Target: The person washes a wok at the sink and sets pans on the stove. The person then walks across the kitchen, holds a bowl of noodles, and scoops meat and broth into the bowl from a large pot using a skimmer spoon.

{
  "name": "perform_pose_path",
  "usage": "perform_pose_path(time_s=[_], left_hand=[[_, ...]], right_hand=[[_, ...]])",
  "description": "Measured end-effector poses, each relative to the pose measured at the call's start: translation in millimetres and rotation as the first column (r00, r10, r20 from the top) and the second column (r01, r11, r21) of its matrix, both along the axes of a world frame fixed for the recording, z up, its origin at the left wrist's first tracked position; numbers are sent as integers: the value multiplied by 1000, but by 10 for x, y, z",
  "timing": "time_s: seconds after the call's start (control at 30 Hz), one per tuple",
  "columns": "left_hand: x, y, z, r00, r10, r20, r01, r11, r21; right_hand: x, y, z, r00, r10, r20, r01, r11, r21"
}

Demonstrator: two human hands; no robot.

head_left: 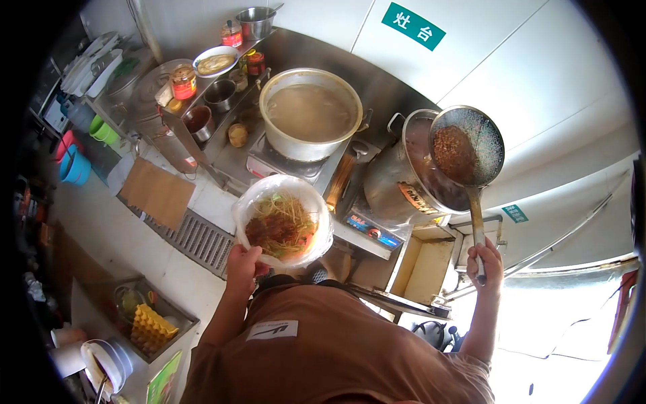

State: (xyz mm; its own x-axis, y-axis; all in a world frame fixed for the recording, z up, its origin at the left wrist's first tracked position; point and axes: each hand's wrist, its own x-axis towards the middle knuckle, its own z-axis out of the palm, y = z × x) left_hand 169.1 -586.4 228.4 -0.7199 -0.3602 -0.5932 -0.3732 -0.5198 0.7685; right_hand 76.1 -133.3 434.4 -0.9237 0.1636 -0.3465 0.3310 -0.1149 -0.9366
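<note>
My left hand (246,264) grips the rim of a white bowl (326,214) lined with a clear plastic bag. Inside it lie pale shreds and a dark red sauce (277,229). My right hand (486,261) is wrapped round the handle of a strainer (490,145), which is tilted over a tall steel pot (387,185). Brown, crumbly bits (454,149) rest in the mesh. Dark reddish liquid shows in the pot beneath, partly hidden by the strainer.
A wide pot of cloudy broth (313,111) stands on a cooker left of the tall pot. Jars (183,82), a steel cup (221,94) and a plate of yellowish food (215,62) line the shelf at left. Below lie a cardboard sheet (158,194) and a floor drain (195,242).
</note>
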Motion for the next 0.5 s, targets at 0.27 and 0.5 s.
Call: perform_pose_path(time_s=[0.27,0.5], left_hand=[[37,-103,-27,997,-56,-44,56,998,0],[12,-131,22,997,-77,-23,77,997,-2]], right_hand=[[112,-18,47,997,-30,-73,25,997,-69],[53,87,-142,995,-98,20,100,970,-223]])
